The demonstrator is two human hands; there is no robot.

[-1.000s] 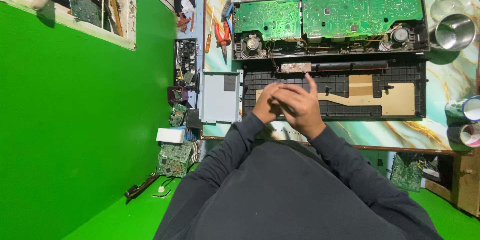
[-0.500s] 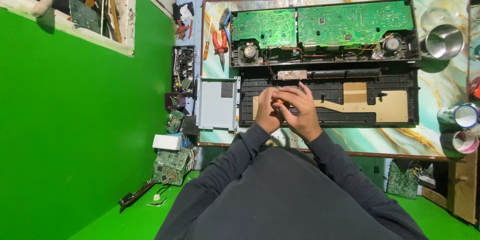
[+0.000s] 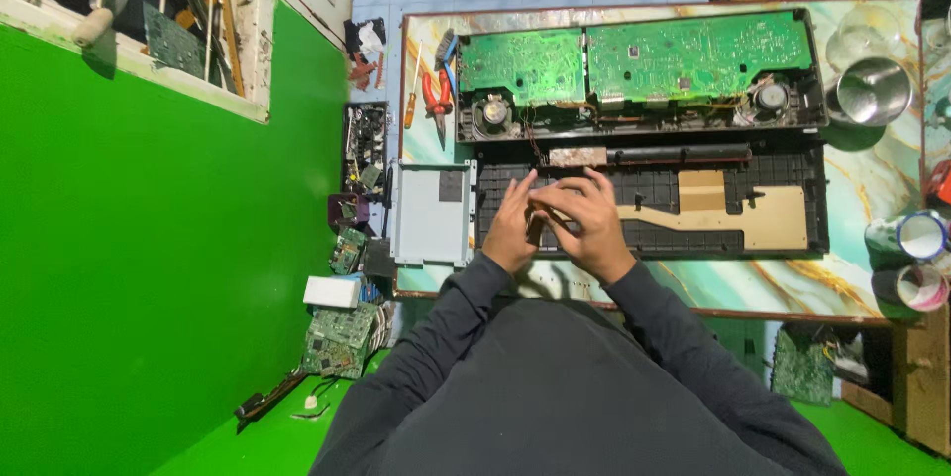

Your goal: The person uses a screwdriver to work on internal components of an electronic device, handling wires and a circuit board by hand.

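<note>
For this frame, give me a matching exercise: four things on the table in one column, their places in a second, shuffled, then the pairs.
Things:
1. Green circuit boards
2. Red-handled pliers
3. Steel bowl
4. Grey metal plate

Places:
A. far right of the table
B. just left of the left hand
C. top of the opened black casing
D. left of the round speaker

Pairs: 1-C, 2-D, 3-A, 4-B

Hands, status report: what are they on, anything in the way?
Left hand and right hand together, pinching a small dark part. Over the opened black chassis. Nothing blocking.
</note>
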